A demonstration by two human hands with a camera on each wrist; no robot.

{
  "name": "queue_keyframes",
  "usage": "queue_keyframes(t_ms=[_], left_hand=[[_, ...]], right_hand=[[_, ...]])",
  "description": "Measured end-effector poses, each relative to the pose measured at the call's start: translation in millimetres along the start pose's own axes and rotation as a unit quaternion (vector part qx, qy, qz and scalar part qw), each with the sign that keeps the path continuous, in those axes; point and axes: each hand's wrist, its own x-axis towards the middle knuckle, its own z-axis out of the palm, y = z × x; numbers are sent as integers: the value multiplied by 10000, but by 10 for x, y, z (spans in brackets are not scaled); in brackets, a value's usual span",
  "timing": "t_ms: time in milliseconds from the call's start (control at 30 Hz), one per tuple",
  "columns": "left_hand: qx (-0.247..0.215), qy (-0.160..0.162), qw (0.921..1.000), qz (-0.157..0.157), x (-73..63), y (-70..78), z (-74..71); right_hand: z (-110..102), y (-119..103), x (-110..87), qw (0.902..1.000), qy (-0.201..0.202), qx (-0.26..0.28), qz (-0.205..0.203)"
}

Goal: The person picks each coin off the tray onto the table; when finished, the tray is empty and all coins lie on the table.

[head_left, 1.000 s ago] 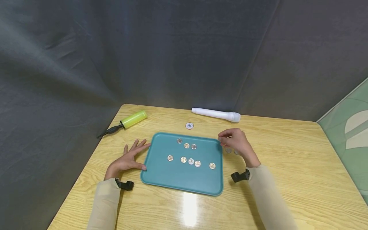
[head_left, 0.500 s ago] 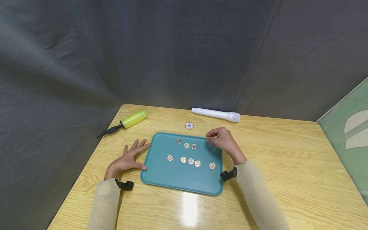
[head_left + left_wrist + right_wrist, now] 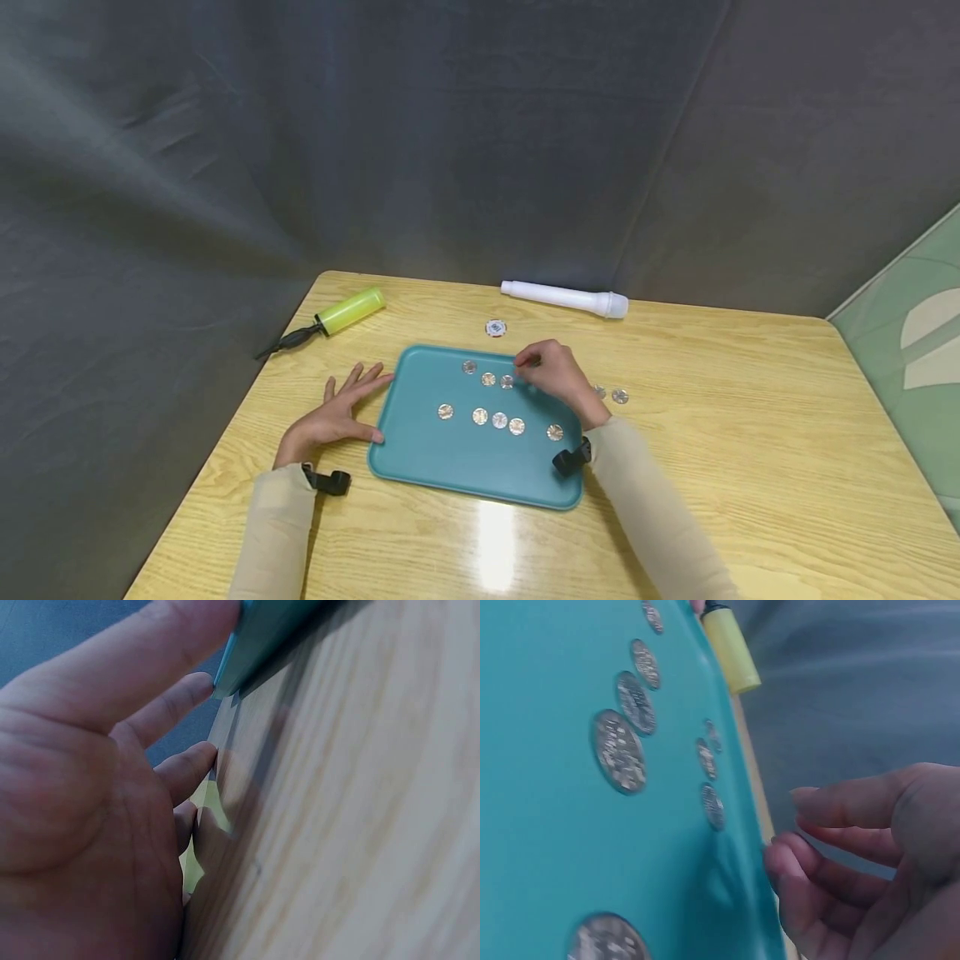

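Observation:
In the head view, several metallic coins (image 3: 499,420) lie in two loose rows on a teal tray (image 3: 480,483). My left hand (image 3: 337,414) is spread at the tray's left side, its thumb and forefinger touching the rim. Over the far right part of the tray is my right hand (image 3: 555,371), fingertips close beside the rightmost coin (image 3: 507,382) of the far row. The right wrist view shows the thumb and bent fingers of that hand (image 3: 870,855) drawn near each other; I cannot make out whether anything is between them. Two more coins (image 3: 619,397) lie on the table right of the tray.
Behind the tray is a white poker chip (image 3: 496,328), and beyond it a white microphone (image 3: 562,298). A yellow-green hand pump (image 3: 337,315) with a black end lies at the far left. A dark curtain (image 3: 480,150) hangs behind the wooden table (image 3: 750,433).
My right hand has moved left from the tray's right edge to over the tray, uncovering the two coins on the table. The left hand and the coins on the tray stay put.

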Motion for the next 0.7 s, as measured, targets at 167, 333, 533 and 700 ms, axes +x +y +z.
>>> queue_keyframes(t_ms=[167,333,533,700], left_hand=[[-29,10,10000,-30,1,-5,-8],[-34,6,10000,-5,-2,-11,1],[-23,7,10000,-1,3,-19,5],[-15,8,10000,-3,5,-20,1]], right_hand=[[112,36,42,9998,16,-164,66],[200,51,61,9995,24,-288,82],[268,64,84,9993,116,-358,28],[306,72,82,9990,200,-405,66]])
